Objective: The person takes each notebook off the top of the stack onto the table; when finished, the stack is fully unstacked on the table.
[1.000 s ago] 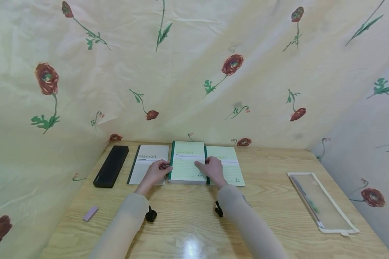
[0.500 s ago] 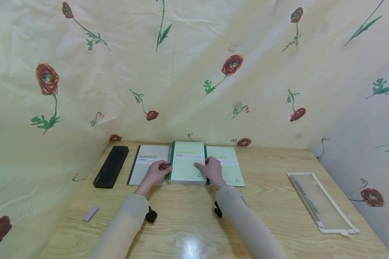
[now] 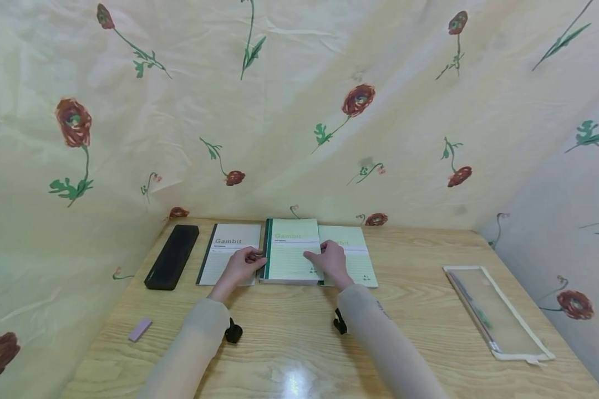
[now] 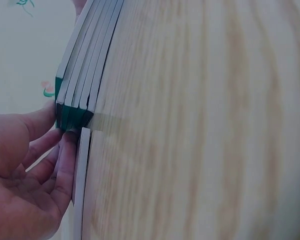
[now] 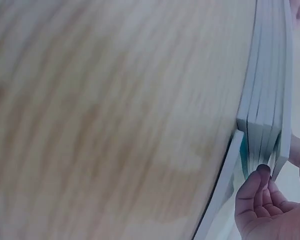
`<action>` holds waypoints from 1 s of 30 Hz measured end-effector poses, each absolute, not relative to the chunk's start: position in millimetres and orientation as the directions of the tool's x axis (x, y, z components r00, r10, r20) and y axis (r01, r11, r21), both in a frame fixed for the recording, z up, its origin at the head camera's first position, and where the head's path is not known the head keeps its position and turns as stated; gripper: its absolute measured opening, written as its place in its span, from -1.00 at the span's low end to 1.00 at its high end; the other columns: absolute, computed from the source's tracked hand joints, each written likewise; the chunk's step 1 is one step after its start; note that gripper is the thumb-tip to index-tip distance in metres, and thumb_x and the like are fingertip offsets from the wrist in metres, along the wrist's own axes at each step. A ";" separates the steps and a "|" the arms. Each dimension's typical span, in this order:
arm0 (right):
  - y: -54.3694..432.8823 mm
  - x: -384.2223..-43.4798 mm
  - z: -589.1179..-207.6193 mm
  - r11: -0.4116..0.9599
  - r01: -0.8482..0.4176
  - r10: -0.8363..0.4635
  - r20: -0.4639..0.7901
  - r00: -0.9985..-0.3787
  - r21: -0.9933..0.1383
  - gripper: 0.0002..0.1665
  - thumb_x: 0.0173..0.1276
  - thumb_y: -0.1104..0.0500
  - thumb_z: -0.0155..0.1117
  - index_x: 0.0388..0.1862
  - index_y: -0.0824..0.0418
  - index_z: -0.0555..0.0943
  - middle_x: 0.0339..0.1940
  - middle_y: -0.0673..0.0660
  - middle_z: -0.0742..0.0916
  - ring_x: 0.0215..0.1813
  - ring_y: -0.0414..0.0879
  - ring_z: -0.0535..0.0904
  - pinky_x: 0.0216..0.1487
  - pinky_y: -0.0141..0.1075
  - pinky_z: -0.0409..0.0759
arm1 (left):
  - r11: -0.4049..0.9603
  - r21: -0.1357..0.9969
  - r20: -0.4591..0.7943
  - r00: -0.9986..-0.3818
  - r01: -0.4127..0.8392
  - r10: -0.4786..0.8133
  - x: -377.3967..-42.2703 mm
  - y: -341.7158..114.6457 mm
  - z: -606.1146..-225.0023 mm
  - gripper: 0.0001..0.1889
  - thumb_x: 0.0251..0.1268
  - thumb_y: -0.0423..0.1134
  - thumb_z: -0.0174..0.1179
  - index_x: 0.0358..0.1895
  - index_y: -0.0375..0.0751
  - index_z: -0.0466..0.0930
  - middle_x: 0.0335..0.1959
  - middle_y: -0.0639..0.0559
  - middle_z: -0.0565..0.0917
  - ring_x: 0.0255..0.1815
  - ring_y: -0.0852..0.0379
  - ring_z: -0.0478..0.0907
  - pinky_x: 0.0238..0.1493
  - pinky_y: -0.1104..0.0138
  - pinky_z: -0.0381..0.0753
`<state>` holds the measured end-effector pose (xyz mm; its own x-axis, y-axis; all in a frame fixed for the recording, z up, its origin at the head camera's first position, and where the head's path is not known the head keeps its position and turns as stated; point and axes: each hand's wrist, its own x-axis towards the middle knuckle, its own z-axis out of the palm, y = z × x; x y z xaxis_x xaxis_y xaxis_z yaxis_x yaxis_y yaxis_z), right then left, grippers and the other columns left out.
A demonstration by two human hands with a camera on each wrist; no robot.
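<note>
In the head view, a stack of several pale green notebooks [image 3: 289, 260] lies at the back of the table, its green spines to the left. My left hand [image 3: 239, 268] has thumb and curled fingers at the spine side, holding the stack's edge. With its thumb over the cover and fingers at the side, my right hand [image 3: 333, 262] pinches the top notebook, which sits slightly right of those beneath. The right wrist view shows this top notebook [image 5: 284, 152] separated a little at its edge. A grey notebook [image 3: 217, 269] lies left of the stack, a green notebook [image 3: 360, 259] right.
A black case [image 3: 172, 257] lies at the back left, and a small purple block [image 3: 140, 330] nearer the front. On the right is a clear zip pouch [image 3: 504, 313] with slim items inside. A flowered sheet [image 3: 289, 111] hangs behind the table [image 3: 269, 354].
The top notebook has slid slightly right over the stack, baring the spines underneath. My right hand has moved right with it, while my left hand stays almost still.
</note>
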<state>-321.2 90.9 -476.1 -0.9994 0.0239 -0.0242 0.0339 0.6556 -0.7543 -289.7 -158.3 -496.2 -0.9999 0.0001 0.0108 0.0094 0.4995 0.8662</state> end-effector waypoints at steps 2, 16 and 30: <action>95.0 -322.0 -473.9 0.644 0.047 0.022 -0.043 -0.999 -0.764 -0.34 0.27 -0.02 0.46 0.10 0.46 0.50 0.03 0.36 0.63 0.01 0.17 0.57 0.03 -0.02 0.56 | 0.503 0.864 0.012 -1.000 0.012 0.003 -289.8 -157.7 -496.4 -0.69 0.35 -0.27 0.31 0.07 -0.35 0.61 -0.17 -0.10 0.67 -0.16 0.02 0.55 -0.04 0.17 0.54; 148.6 -329.7 -462.9 0.491 0.195 0.042 -0.201 -0.979 -0.849 -0.28 0.37 0.06 0.37 0.32 0.43 0.33 0.31 0.39 0.45 0.26 0.21 0.37 0.29 0.04 0.35 | 0.493 0.870 0.015 -1.000 0.012 -0.003 -289.8 -156.8 -495.2 -0.71 0.33 -0.29 0.32 0.02 -0.38 0.61 -0.21 -0.11 0.66 -0.18 0.02 0.55 -0.06 0.18 0.53; 231.2 -335.1 -453.9 0.399 0.232 0.066 -0.224 -0.972 -0.887 -0.18 0.42 0.07 0.32 0.44 0.45 0.19 0.25 0.35 0.43 0.08 0.07 0.44 0.04 -0.18 0.48 | 0.486 0.874 0.015 -1.000 0.012 -0.001 -290.0 -158.1 -497.3 -0.71 0.32 -0.30 0.33 0.02 -0.38 0.62 -0.22 -0.10 0.66 -0.19 0.02 0.55 -0.09 0.21 0.52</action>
<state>-335.1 231.2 -453.9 -0.9722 0.0664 -0.2243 0.2319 0.3988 -0.8872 -290.0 -158.1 -497.3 -0.9999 -0.0012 0.0146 0.0122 0.4857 0.8741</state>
